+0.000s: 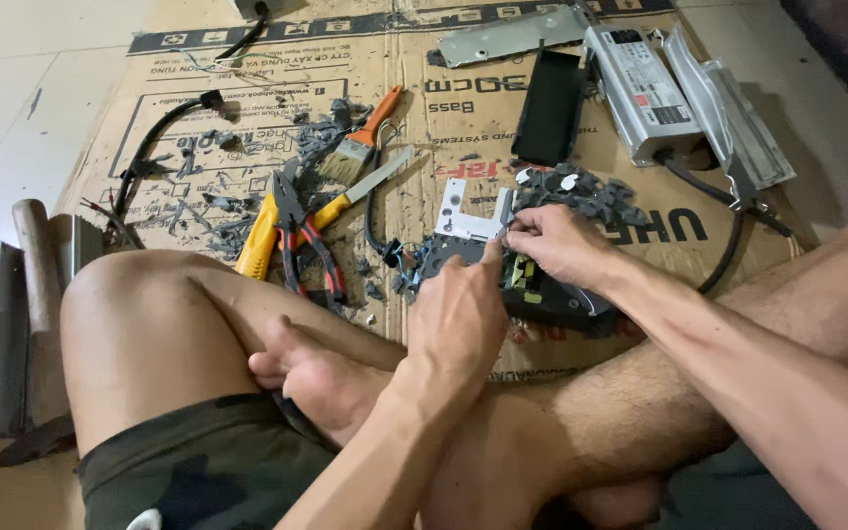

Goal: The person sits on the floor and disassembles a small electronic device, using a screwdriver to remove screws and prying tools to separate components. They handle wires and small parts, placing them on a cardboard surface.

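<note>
A dark circuit board with yellow parts and a pale metal bracket lies on flattened cardboard in front of my crossed legs. My left hand rests on the board's near left side, fingers curled against it. My right hand reaches over the board's top, fingertips pinched on something small at the bracket's edge; what it pinches is hidden.
Left of the board lie red-handled pliers, a yellow-handled knife, a yellow tool and an orange-handled brush. Grey scraps sit behind my hands. A black slab, silver power unit, metal covers and cables lie farther back.
</note>
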